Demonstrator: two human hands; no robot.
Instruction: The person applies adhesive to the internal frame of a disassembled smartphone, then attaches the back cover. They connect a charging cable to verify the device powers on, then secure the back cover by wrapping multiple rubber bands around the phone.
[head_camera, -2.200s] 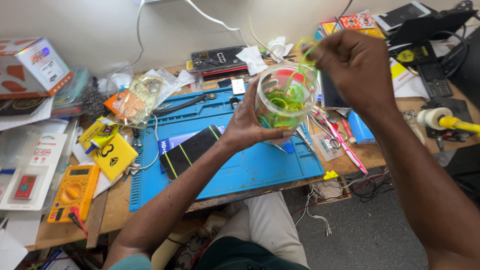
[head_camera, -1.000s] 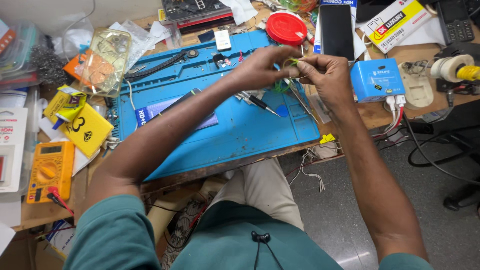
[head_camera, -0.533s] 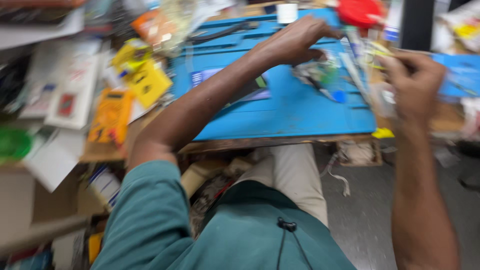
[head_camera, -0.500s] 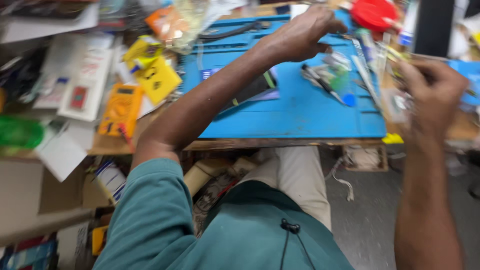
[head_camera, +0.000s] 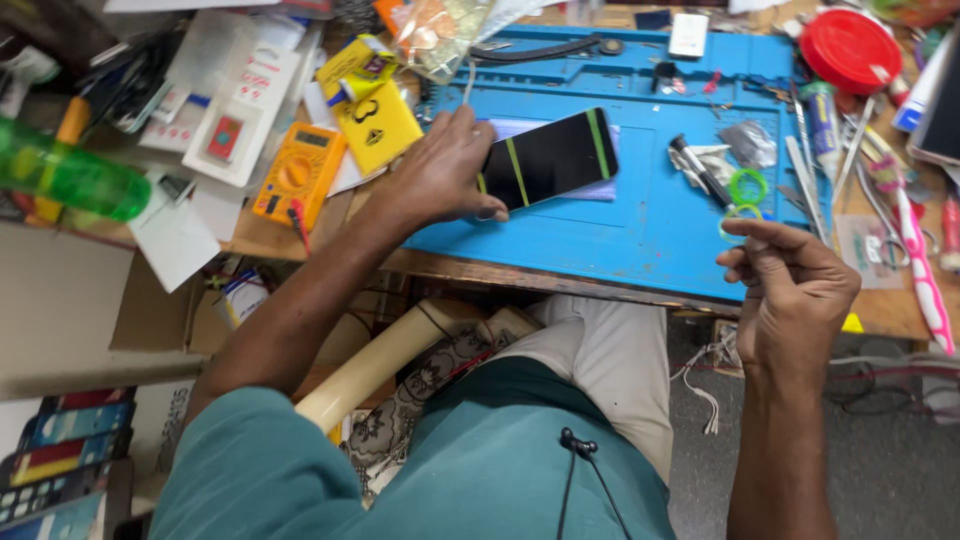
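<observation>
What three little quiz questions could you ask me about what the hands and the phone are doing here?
1. True or false: the left hand rests on the black phone with green bands.
2. What does the right hand pinch? A) a green band B) a red lid C) a yellow meter
3. Fill in: the phone lies on a ____ mat.

Key: 1 true; 2 A; 3 blue.
</observation>
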